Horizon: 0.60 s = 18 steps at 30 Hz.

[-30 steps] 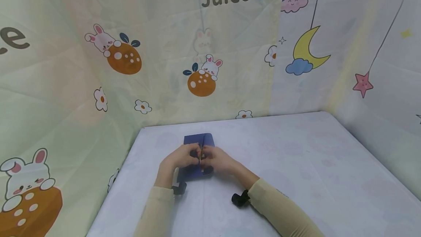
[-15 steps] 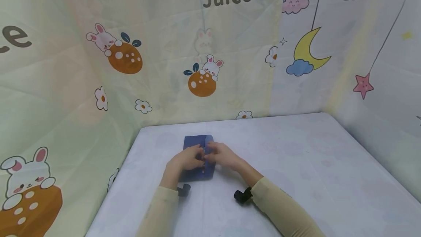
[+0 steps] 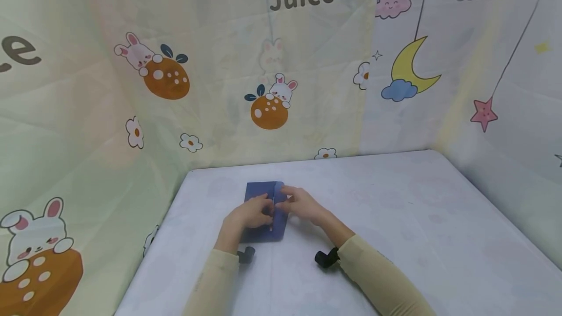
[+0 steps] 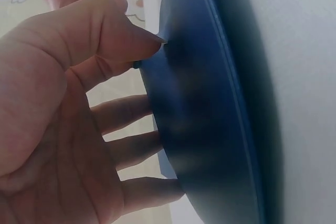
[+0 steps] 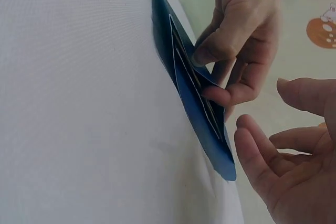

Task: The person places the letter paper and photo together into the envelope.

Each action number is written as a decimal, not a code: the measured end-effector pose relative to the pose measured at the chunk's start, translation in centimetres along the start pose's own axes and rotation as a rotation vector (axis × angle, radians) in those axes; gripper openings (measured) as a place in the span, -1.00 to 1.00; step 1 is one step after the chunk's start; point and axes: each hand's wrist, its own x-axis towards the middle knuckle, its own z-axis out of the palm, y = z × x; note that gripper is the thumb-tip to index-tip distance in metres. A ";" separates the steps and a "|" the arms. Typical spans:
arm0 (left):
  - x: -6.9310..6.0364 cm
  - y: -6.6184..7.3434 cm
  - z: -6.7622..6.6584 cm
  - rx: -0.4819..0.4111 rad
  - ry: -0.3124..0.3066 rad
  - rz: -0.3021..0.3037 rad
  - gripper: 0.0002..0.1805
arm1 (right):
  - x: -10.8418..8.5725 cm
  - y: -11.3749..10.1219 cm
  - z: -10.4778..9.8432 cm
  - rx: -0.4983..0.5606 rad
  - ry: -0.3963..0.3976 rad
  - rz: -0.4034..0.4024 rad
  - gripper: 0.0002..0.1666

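Note:
A blue envelope [image 3: 259, 188] lies on the white table, its mouth and narrow flap [image 3: 279, 226] toward the right. With thumb and finger my left hand [image 3: 251, 212] pinches the edge of the mouth; in the left wrist view the thumb [image 4: 152, 40] presses the blue paper. The right wrist view looks into the gaping mouth, where a thin dark edge [image 5: 210, 114] shows inside; what it belongs to is hidden. My right hand [image 3: 304, 205] hovers by the flap with fingers spread and loosely bent, holding nothing. Its fingertips [image 5: 244, 121] look slightly apart from the envelope.
Around the envelope stretches the white tabletop [image 3: 395, 228]. Printed cloth walls [image 3: 219, 87] close off the back and both sides. A black wrist camera [image 3: 327, 258] sits on the right wrist, and another [image 3: 247, 255] on the left.
One second ago both hands were close together at the wider-gaping mouth. Since then the right hand has drawn back to the right, and the envelope lies flatter. The left hand shifted slightly right.

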 end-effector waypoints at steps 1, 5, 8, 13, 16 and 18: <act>0.0 0.0 0.0 0.002 -0.001 -0.002 -0.85 | 0.0 0.0 0.0 -0.004 0.006 0.009 -0.20; 0.1 0.0 0.1 0.008 -0.008 -0.012 -0.74 | 0.0 0.1 -0.3 -0.031 0.033 0.037 -0.19; 0.0 0.0 0.0 0.004 -0.011 -0.012 -0.58 | -0.1 0.1 -0.5 -0.043 0.056 0.060 -0.18; 0.1 -0.1 0.1 -0.004 -0.013 0.041 -0.46 | -0.2 0.3 -0.8 -0.068 0.083 0.050 -0.21; 0.4 -0.2 0.2 -0.002 0.011 0.084 -0.45 | -0.3 0.3 -0.9 -0.097 0.100 0.045 -0.22; 0.6 -0.1 0.3 0.008 0.047 0.103 -0.42 | -0.3 0.2 -1.1 -0.141 0.111 0.040 -0.21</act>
